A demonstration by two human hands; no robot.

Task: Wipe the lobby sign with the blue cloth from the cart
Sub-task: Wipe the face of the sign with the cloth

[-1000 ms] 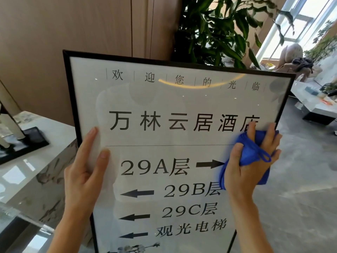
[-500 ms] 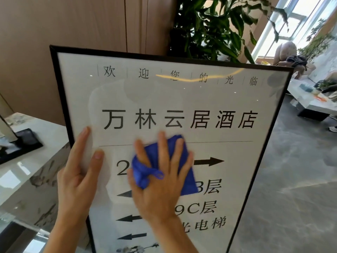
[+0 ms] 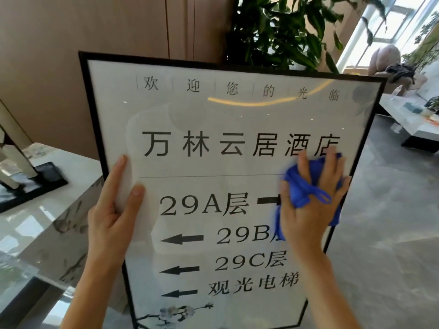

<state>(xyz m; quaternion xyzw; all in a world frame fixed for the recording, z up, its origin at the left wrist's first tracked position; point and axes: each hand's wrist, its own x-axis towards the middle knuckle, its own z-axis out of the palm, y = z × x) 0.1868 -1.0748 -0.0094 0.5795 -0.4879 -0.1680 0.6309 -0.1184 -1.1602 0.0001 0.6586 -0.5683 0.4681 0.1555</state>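
Observation:
The lobby sign (image 3: 213,129) is a tall white panel in a thin black frame, printed with black Chinese characters, floor numbers and arrows. It stands upright in front of me. My left hand (image 3: 114,210) lies flat on the sign's left edge, fingers spread, steadying it. My right hand (image 3: 311,205) presses a bunched blue cloth (image 3: 299,186) against the glass near the right edge, beside the "29A" arrow. The cloth's loop tag lies over my knuckles. The cloth covers part of the arrow and of the "29B" line.
A glossy marble counter (image 3: 42,224) stands at the left with a black tray (image 3: 35,184) on it. A large leafy plant (image 3: 285,32) rises behind the sign. Grey stone floor (image 3: 392,233) spreads to the right, with a low table (image 3: 413,124) farther back.
My right hand has swept the blue cloth from the sign's middle to its right edge, after going leftward before that. My left hand has kept its place on the left edge.

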